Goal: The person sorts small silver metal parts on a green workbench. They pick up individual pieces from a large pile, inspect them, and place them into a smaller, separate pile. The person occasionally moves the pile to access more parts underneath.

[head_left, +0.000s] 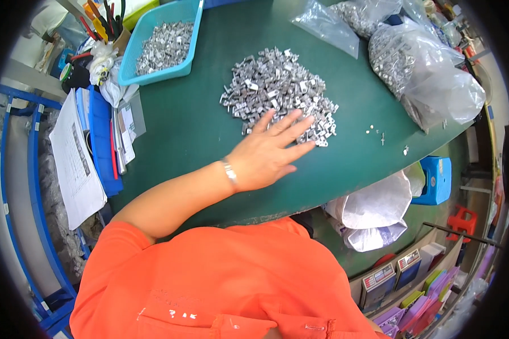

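A heap of small silvery metal parts (277, 85) lies on the green tabletop (175, 141). My left hand (266, 152) rests palm down at the near side of this heap. Its fingers are spread, with the tips over the closest parts, and nothing is gripped. The thumb points to the right, apart from the heap. Around the wrist is a silvery bracelet (229, 174). My right hand does not show.
Similar parts fill a turquoise basket (131, 59) at the far left. Clear bags (435, 90) of parts stand far right. Papers (76, 164) and a blue file holder (100, 135) line the left edge. A white sack (379, 203) and a blue stool (436, 181) are below the table's right edge.
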Motion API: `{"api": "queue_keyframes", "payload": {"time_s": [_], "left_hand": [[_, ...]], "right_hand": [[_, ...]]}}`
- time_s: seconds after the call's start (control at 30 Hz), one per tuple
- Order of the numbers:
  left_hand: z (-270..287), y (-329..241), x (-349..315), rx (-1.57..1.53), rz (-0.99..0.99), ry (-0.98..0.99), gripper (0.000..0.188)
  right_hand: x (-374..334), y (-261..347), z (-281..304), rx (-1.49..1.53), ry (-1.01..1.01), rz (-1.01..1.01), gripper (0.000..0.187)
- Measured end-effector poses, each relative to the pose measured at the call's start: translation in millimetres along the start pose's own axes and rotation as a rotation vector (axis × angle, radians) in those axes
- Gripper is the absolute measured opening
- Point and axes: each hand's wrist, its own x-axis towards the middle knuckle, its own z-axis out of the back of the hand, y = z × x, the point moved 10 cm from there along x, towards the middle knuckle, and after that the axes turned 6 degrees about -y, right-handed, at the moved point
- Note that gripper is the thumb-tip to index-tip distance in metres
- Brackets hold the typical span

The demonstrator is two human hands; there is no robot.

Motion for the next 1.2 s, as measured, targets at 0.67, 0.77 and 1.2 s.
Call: {"api": "queue_keyframes", "payload": {"time_s": [0.67, 0.77, 1.2], "left_hand": [[-29.7, 88.7, 51.3, 0.287, 0.145, -0.153, 0.048], [2.2, 83.0, 35.8, 0.125, 0.070, -0.354, 0.027], [36.9, 65.8, -66.9, -0.156, 0.378, -0.443, 0.016]], "right_hand": [[95.1, 302.6, -138.6, -0.325, 0.051, 1.319, 0.026], [91.3, 308.0, -123.8, -0.264, -0.081, 1.311, 0.025], [99.5, 288.6, -110.7, -0.397, 0.070, 1.087, 0.023]]}}
